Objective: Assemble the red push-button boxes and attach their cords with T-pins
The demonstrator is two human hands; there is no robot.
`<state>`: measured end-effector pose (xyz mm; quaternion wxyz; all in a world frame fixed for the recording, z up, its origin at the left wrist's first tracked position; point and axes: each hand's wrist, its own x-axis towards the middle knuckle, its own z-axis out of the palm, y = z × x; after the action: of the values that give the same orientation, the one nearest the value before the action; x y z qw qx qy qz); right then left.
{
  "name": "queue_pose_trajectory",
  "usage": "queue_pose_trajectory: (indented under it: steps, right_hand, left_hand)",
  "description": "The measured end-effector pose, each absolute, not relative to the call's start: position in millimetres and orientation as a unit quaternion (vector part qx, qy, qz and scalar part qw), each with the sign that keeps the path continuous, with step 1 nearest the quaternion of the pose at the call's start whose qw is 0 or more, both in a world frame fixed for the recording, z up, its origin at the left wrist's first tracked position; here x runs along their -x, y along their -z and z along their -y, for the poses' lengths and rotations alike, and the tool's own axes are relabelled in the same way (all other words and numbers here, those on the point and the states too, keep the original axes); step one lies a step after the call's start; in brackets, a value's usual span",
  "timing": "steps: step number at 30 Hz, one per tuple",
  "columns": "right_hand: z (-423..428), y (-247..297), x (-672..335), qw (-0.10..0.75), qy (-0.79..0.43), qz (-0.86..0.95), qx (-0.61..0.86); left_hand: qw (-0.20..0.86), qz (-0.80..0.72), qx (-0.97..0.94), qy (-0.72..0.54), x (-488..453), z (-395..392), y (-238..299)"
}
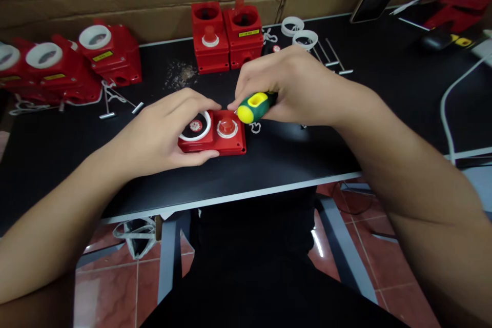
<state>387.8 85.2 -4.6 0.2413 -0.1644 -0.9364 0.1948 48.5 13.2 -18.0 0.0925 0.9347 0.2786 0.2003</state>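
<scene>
A red alarm box (230, 146) lies on the black table in front of me. On its left part is a white ring (208, 128) around a black disc, and on its right part a translucent red dome (226, 125). My left hand (169, 125) grips the box's left end, thumb along the near side and fingers along the far side. My right hand (284, 84) is closed around a green and yellow screwdriver (253, 106) at the box's far right corner. The screwdriver's tip is hidden. A thin white cord (254, 127) lies beside the box.
More red boxes stand at the back centre (211, 54) and back left (123, 54). Behind my right hand are white rings (305, 39) and small metal T-bars (340, 61). A dark screwdriver (438, 41) and a white cable (446, 107) lie at right. Debris (180, 74) is scattered near the back.
</scene>
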Motion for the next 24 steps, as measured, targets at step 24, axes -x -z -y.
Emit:
queue_pose_trajectory:
  steps: [24]
  right_hand:
    - [-71.1,-13.0,-379.0,0.465,-0.418,0.749,0.219]
  left_hand:
    - [0.099,-0.274,-0.937,-0.192,-47.7,-12.6,18.8]
